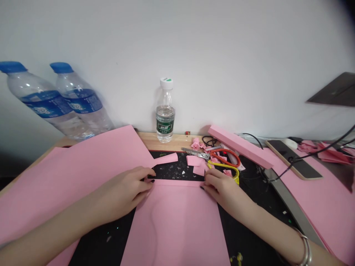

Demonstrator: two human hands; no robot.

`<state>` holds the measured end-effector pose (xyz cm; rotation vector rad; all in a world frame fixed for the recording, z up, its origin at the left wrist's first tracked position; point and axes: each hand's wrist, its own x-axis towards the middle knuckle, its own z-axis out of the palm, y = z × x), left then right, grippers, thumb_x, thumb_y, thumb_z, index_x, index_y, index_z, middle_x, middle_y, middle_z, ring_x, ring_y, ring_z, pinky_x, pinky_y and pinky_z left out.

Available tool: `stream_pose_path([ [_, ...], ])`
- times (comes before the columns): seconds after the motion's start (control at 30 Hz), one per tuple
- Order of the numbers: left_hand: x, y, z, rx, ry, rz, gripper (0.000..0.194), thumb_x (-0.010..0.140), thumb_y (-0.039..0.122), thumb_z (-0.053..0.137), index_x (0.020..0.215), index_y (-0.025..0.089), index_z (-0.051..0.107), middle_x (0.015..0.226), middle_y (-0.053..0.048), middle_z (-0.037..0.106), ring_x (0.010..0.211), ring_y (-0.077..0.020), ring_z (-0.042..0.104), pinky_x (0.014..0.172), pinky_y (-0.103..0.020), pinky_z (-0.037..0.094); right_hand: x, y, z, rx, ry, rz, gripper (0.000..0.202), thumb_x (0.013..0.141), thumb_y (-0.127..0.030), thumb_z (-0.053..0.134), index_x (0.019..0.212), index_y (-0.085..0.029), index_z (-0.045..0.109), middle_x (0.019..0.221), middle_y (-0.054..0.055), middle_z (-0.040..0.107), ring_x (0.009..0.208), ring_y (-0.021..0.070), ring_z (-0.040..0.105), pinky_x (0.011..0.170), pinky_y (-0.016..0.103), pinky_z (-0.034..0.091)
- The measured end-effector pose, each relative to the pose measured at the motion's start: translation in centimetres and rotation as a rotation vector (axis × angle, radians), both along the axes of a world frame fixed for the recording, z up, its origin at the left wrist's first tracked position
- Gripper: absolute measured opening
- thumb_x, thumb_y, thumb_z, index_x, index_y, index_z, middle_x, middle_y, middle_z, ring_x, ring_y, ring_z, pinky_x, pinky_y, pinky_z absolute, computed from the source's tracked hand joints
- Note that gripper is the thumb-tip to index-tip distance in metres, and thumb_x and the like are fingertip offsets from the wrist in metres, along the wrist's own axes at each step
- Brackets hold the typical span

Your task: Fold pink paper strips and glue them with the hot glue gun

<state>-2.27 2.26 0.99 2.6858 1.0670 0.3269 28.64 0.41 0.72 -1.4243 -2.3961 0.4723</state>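
A long sheet of pink paper (177, 221) lies in front of me, its far edge folded over in a narrow strip. My left hand (137, 184) pinches the left end of that fold. At the right end, my right hand (220, 183) has its fingers closed on the same folded edge. Just beyond the right hand lie scissors (226, 157) with one orange and one yellow handle, on top of small pink paper scraps (195, 160). A cut pink strip (166, 159) rests past the left hand.
Large pink sheets (83, 166) spread at the left. Two big bottles with blue caps (80, 99) and a small water bottle (165, 118) stand by the wall. A folded pink paper bar (241, 146), a phone (294, 159) and black cables (318, 149) lie at the right.
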Motion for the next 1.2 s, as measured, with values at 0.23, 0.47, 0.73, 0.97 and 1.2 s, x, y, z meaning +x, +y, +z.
stream_pose_path([
  [0.23,1.0,1.9,0.9,-0.247,0.013,0.076,0.025,0.087,0.008,0.044,0.076,0.018,0.064,0.087,0.0,0.064,0.076,-0.013,0.06,0.071,-0.02,0.045,0.0,1.7,-0.1,-0.173,0.054,-0.161,0.012,0.073,-0.01,0.065,0.073,-0.019,0.057,0.063,-0.004,0.053,0.053,0.0112,0.048,0.048,0.022,0.036],
  [0.47,1.3,2.6,1.1,-0.292,-0.036,0.077,0.023,0.085,0.014,0.046,0.091,0.021,0.067,0.089,0.001,0.066,0.081,-0.0149,0.061,0.07,-0.021,0.044,0.4,1.8,-0.3,-0.147,0.122,-0.135,0.017,0.071,-0.009,0.066,0.059,-0.018,0.058,0.064,-0.002,0.056,0.056,0.0116,0.05,0.05,0.022,0.037],
  [0.73,1.0,4.1,0.7,-0.449,-0.06,0.065,0.015,0.075,0.012,0.052,0.071,0.018,0.065,0.074,0.001,0.063,0.067,-0.0126,0.059,0.06,-0.02,0.042,0.7,0.1,-0.8,-0.003,0.045,-0.116,0.017,0.079,-0.012,0.062,0.066,-0.019,0.054,0.07,0.0,0.059,0.062,0.0145,0.056,0.056,0.025,0.042],
  [0.97,0.4,4.3,0.9,-0.448,-0.074,-0.009,0.022,0.083,0.014,0.049,0.075,0.02,0.068,0.077,0.002,0.066,0.07,-0.0119,0.061,0.065,-0.019,0.043,1.2,-1.2,-1.0,0.095,-0.006,-0.015,0.019,0.089,-0.01,0.046,0.08,-0.019,0.06,0.081,0.005,0.06,0.071,0.0165,0.06,0.063,0.027,0.049],
  [1.2,-0.4,2.7,1.3,-0.313,-0.04,-0.122,0.036,0.092,0.012,0.036,0.092,0.024,0.071,0.089,0.0,0.067,0.08,-0.0139,0.062,0.072,-0.021,0.047,1.7,-2.8,-1.0,0.267,-0.168,0.107,0.032,0.094,-0.011,0.033,0.103,-0.014,0.064,0.088,0.011,0.065,0.078,0.0212,0.063,0.067,0.033,0.055],
])
